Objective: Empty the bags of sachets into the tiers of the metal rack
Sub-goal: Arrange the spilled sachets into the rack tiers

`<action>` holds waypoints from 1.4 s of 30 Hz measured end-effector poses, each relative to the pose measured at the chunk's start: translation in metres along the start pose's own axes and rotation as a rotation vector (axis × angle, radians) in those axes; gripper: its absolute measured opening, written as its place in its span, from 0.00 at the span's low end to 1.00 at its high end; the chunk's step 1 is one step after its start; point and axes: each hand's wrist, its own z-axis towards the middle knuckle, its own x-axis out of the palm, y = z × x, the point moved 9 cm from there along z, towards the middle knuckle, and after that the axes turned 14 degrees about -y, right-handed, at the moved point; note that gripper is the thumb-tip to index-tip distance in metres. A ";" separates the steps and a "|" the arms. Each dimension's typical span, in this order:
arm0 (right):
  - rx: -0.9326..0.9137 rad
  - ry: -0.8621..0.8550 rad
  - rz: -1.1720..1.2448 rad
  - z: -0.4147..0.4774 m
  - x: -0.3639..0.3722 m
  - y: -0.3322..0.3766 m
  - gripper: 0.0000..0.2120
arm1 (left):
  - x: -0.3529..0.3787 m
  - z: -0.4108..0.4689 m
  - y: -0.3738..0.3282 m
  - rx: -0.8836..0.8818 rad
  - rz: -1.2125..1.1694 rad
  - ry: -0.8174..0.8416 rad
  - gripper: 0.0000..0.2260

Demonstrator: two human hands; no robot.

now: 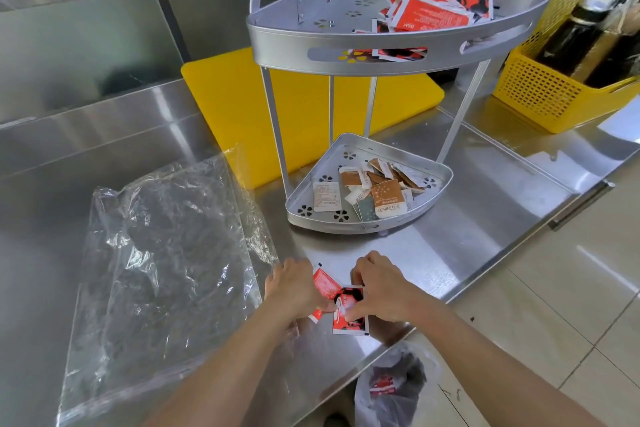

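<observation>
A two-tier silver metal rack (391, 55) stands on the steel counter. Its top tier holds several red sachets (433, 10); its bottom tier (311, 215) holds several brown and white sachets (377, 191). Near the counter's front edge lie a few loose red sachets (348, 314). My left hand (294, 288) and my right hand (384, 288) press down on them from either side, fingertips pinching at the sachets. An empty clear plastic bag (162, 270) lies flat on the counter to the left of my hands.
A yellow cutting board (235, 104) lies behind the rack. A yellow perforated basket (540, 90) with dark bottles stands at the right. A plastic bag (391, 388) with red packets sits below the counter edge over the tiled floor.
</observation>
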 end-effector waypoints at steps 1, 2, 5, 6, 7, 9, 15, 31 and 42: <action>0.004 0.009 0.009 0.000 0.001 0.001 0.23 | 0.002 0.000 0.002 -0.001 -0.021 -0.008 0.27; 0.016 0.014 0.026 0.000 0.002 0.001 0.22 | 0.002 -0.001 0.002 0.001 -0.045 -0.021 0.26; 0.058 0.031 0.097 -0.003 0.004 0.003 0.20 | 0.000 -0.003 0.006 -0.034 -0.205 -0.057 0.16; 0.069 0.047 0.147 -0.005 0.005 0.003 0.20 | -0.002 -0.003 0.007 -0.045 -0.262 -0.061 0.12; 0.081 0.073 0.206 -0.006 0.006 0.004 0.20 | -0.004 -0.004 0.008 -0.052 -0.308 -0.062 0.09; 0.076 0.104 0.263 -0.009 0.000 0.007 0.16 | -0.015 -0.006 0.009 -0.064 -0.401 -0.068 0.06; 0.053 0.075 0.556 -0.027 -0.093 0.042 0.07 | -0.097 -0.029 -0.014 0.033 -0.786 -0.037 0.07; -0.049 -0.646 0.917 -0.020 -0.371 0.090 0.08 | -0.385 -0.031 -0.115 0.314 -0.972 -0.586 0.10; 0.049 -0.752 0.542 0.002 -0.364 0.091 0.12 | -0.357 -0.001 -0.097 0.297 -0.520 -0.655 0.13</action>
